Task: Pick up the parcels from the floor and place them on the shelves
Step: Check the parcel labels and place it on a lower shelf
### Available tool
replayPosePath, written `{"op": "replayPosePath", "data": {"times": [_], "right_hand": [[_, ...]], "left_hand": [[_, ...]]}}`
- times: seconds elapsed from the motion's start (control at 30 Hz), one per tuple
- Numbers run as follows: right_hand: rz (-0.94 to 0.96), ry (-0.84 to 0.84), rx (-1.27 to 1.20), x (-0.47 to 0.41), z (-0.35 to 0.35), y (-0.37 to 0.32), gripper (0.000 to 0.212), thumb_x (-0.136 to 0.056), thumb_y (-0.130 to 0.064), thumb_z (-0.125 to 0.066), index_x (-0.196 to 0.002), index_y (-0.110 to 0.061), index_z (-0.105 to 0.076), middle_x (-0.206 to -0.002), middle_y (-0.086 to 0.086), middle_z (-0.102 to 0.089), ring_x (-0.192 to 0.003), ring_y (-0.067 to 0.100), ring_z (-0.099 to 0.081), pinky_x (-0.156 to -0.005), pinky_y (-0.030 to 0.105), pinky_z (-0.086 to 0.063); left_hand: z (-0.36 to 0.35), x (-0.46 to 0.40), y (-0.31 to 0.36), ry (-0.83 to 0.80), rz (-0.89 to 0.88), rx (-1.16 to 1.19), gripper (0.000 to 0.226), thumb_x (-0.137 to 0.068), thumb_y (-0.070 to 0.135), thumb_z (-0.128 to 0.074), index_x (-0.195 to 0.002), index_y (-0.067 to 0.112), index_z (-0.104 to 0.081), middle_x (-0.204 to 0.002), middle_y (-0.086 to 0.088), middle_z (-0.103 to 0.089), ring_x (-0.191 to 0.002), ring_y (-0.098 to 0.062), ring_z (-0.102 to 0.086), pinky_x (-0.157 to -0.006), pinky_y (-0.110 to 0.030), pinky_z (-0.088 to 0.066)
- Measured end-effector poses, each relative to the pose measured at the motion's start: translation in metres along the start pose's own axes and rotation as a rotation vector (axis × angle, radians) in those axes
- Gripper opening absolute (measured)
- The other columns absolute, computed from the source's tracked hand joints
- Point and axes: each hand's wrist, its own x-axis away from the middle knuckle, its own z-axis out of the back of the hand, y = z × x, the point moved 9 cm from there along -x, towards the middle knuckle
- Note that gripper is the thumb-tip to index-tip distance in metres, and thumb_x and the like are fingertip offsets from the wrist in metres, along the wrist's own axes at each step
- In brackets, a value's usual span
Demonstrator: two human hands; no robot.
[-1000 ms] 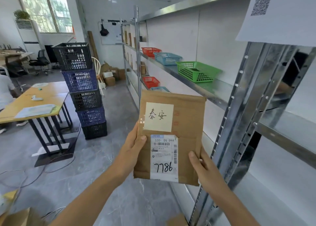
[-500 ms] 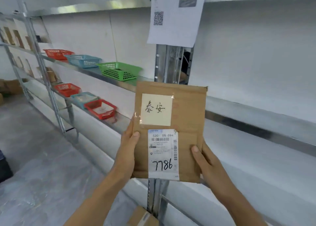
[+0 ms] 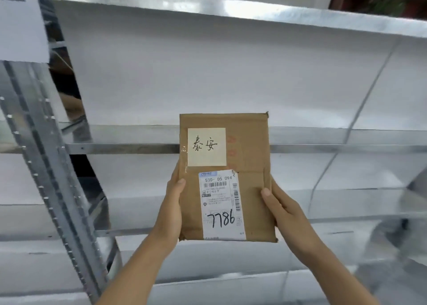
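Observation:
A flat brown parcel (image 3: 250, 163) stands upright in front of me, held by both hands. It carries a pale yellow note with handwriting and a white shipping label marked 7786. My left hand (image 3: 172, 203) grips its left edge, thumb on the front. My right hand (image 3: 280, 208) grips its right edge the same way. The parcel is in the air before the metal shelves (image 3: 120, 148), its top overlapping the front rail of the middle shelf. Whether it touches the rail I cannot tell.
A perforated steel upright (image 3: 39, 156) stands at the left with a white paper sheet (image 3: 19, 27) hung on it. More shelf levels run above (image 3: 231, 8) and below (image 3: 346, 219). White backing panels (image 3: 184, 73) close the rear.
My view has swung right, from the aisle to square on the shelf bay; the baskets and crates have left the frame. Both hands keep the same grip on the parcel.

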Motion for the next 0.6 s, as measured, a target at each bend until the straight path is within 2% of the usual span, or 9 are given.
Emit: {"op": "replayPosePath", "data": {"times": [0.07, 0.13, 0.2, 0.33, 0.43, 0.6], "right_hand": [[-0.017, 0.087, -0.007, 0.014, 0.051, 0.011, 0.045, -0.101, -0.046, -0.05, -0.146, -0.055, -0.049, -0.135, -0.027, -0.068, -0.124, -0.002, -0.065, -0.107, 0.03, -0.048], [-0.029, 0.176, -0.025, 0.028, 0.108, 0.023, 0.048, -0.097, -0.052, -0.052, -0.145, -0.056, -0.05, -0.135, -0.026, -0.068, -0.125, 0.0, -0.064, -0.11, 0.034, -0.047], [-0.029, 0.256, -0.042, 0.045, 0.169, 0.033, 0.048, -0.096, -0.053, -0.053, -0.144, -0.056, -0.051, -0.134, -0.027, -0.068, -0.125, 0.0, -0.065, -0.111, 0.034, -0.047], [-0.033, 0.369, -0.03, 0.087, 0.295, 0.053, 0.041, -0.105, -0.036, -0.052, -0.139, -0.06, -0.052, -0.133, -0.026, -0.069, -0.122, -0.003, -0.065, -0.1, 0.021, -0.051], [-0.051, 0.433, -0.039, 0.119, 0.381, 0.071, 0.042, -0.107, -0.029, -0.049, -0.143, -0.052, -0.05, -0.133, -0.023, -0.07, -0.121, -0.002, -0.066, -0.096, 0.016, -0.053], [-0.063, 0.527, -0.058, 0.164, 0.496, 0.097, 0.046, -0.106, -0.034, -0.05, -0.146, -0.056, -0.045, -0.132, -0.027, -0.07, -0.121, -0.001, -0.067, -0.1, 0.024, -0.052]], "left_hand": [[-0.057, -0.003, -0.008, -0.062, -0.01, 0.014, 0.046, -0.102, 0.04, -0.035, -0.144, 0.046, -0.053, -0.146, 0.006, -0.063, -0.136, -0.019, -0.058, -0.115, -0.05, -0.041], [-0.118, -0.004, -0.018, -0.101, 0.007, 0.028, 0.04, -0.108, 0.032, -0.031, -0.138, 0.042, -0.055, -0.132, 0.007, -0.073, -0.123, -0.018, -0.068, -0.104, -0.046, -0.051], [-0.18, -0.001, -0.036, -0.13, 0.044, 0.029, 0.035, -0.109, 0.031, -0.031, -0.131, 0.039, -0.056, -0.121, 0.006, -0.077, -0.116, -0.02, -0.071, -0.1, -0.048, -0.054], [-0.311, 0.012, -0.076, -0.199, 0.109, 0.056, 0.029, -0.108, 0.034, -0.033, -0.123, 0.035, -0.059, -0.107, 0.006, -0.079, -0.114, -0.028, -0.069, -0.099, -0.057, -0.052], [-0.404, 0.027, -0.101, -0.27, 0.155, 0.07, 0.03, -0.107, 0.036, -0.035, -0.125, 0.03, -0.058, -0.108, 0.0, -0.078, -0.114, -0.032, -0.068, -0.101, -0.062, -0.05], [-0.527, 0.049, -0.136, -0.354, 0.218, 0.024, 0.027, -0.107, 0.036, -0.037, -0.114, 0.027, -0.061, -0.118, -0.012, -0.075, -0.109, -0.034, -0.069, -0.1, -0.065, -0.048]]}}
